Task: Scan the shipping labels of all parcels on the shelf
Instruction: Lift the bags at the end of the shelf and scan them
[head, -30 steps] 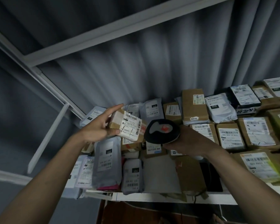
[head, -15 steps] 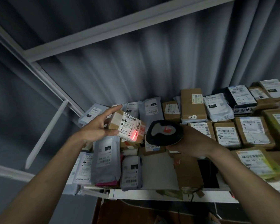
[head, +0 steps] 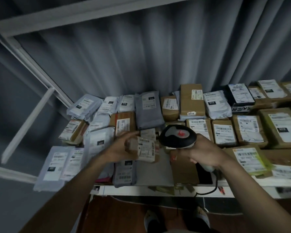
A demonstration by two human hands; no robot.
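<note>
My left hand [head: 119, 148] grips a small brown cardboard parcel [head: 144, 150] with a white barcode label facing up, low over the shelf's front middle. My right hand [head: 202, 152] holds a black and grey handheld barcode scanner [head: 177, 137] just right of that parcel, its head pointed toward it, a red patch on its top. The scanner's cable [head: 213, 184] hangs down past the shelf edge. Many labelled parcels cover the shelf: grey poly bags [head: 149, 111] at left and centre, brown boxes [head: 224, 132] at right.
The white shelf edge [head: 158, 190] runs along the front. A grey curtain [head: 158, 56] hangs behind the parcels. White frame bars [head: 27, 125] stand at left and overhead. A yellow-green package [head: 252, 158] lies at front right. My feet [head: 151, 219] show on the dark floor below.
My left hand has lowered the small parcel toward the front of the shelf and to the right. The view has tilted down. The red scan light on the label is gone.
</note>
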